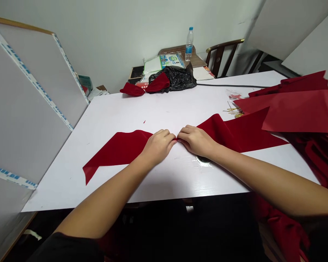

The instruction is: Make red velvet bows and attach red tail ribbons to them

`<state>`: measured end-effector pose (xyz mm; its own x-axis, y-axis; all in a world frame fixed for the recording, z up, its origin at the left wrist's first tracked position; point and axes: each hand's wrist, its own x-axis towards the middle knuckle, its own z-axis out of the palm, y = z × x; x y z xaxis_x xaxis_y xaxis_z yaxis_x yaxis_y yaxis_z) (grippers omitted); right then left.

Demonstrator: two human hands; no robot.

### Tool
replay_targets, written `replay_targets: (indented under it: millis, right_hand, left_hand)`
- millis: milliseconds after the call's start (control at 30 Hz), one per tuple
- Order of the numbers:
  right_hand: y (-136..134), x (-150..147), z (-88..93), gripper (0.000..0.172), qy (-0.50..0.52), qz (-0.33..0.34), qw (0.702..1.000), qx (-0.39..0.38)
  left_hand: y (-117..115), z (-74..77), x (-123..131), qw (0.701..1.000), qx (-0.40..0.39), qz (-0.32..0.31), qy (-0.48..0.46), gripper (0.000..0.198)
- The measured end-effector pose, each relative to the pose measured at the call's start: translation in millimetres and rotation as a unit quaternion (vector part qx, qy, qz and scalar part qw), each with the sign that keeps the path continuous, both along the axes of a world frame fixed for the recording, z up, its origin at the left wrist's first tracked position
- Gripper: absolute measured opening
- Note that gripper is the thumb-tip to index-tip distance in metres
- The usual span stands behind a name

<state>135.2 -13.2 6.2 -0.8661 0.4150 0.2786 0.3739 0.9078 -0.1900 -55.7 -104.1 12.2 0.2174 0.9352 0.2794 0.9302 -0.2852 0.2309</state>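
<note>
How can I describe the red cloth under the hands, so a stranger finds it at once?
On the white table, a dark red velvet strip lies across the middle, pinched by the left hand and right hand. Unlike the sheets piled at right, its left end is notched.

Bright, even indoor light leaves soft shadows; the red cloth (pixel 117 151) looks sharp, the space (pixel 158 229) under the table (pixel 71 182) falls dark, and the wide lens bows the left boards (pixel 30 102).

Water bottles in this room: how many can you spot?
1: a clear plastic water bottle with a blue cap, standing upright beyond the crumpled black plastic bag at the far end. Others may be hidden behind that clutter.
</note>
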Motion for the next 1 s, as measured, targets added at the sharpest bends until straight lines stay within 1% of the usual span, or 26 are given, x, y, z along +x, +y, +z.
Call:
replay_targets:
  millis: [133,233,333,433,500,567,633,667,733,767,833,900,933,1000]
  right_hand:
    - [-3,-1,4.3,0.024,-0.041,-0.034,0.998,0.03]
    - [-5,0,6.1,0.022,-0.039,-0.05,0.998,0.015]
    - [-4,2,5.9,0.021,-0.01,-0.041,0.999,-0.008]
    - [-3,2,8.1,0.024,-0.001,-0.03,1.0,-0.004]
    - [-3,1,14.7,0.025,-0.019,-0.029,0.999,0.01]
    - [-4,2,28.0,0.024,-0.037,-0.03,0.998,0.038]
    - [-4,5,49.3,0.023,-0.038,-0.031,0.995,0.088]
    - [-4,8,62.9,0.024,-0.028,-0.034,0.992,0.119]
    - [-2,16,94.8,0.026,0.014,-0.049,0.982,0.184]
    - [-1,21,112.6,0.028,0.044,-0.06,0.975,0.211]
    - [0,32,149.7,0.03,0.111,-0.086,0.957,0.254]
    - [-4,41,187.0,0.029,0.163,-0.111,0.938,0.284]
    - [-7,44,205.1,0.027,0.172,-0.127,0.932,0.293]
    - [-16,48,239.4,0.024,0.162,-0.184,0.922,0.3]
  left_hand:
    - [1,-1.8,2,0.999,-0.003,0.015,0.035,0.022]
    - [2,-2.7,3,0.997,0.011,0.018,0.078,0.026]
    - [2,-0.5,5,0.992,0.021,0.034,0.122,0.029]
    - [3,2.8,8,0.989,0.028,0.04,0.142,0.029]
    - [4,7.1,9,0.989,0.032,0.026,0.144,0.03]
    - [2,16.3,10,0.989,0.041,0.013,0.139,0.032]
    - [-5,32.7,10,0.99,0.072,0.014,0.119,0.033]
    - [-11,43.5,8,0.99,0.098,0.02,0.103,0.038]
    - [-25,67.8,4,0.983,0.163,0.044,0.065,0.052]
    - [-34,79.9,0,0.978,0.197,0.062,0.043,0.055]
    - [-50,100.4,-7,0.964,0.243,0.103,-0.011,0.055]
    - [-64,112.8,-13,0.952,0.266,0.137,-0.065,0.055]
    - [-71,115.5,-15,0.945,0.277,0.149,-0.09,0.056]
    - [-81,114.6,-12,0.928,0.31,0.157,-0.132,0.055]
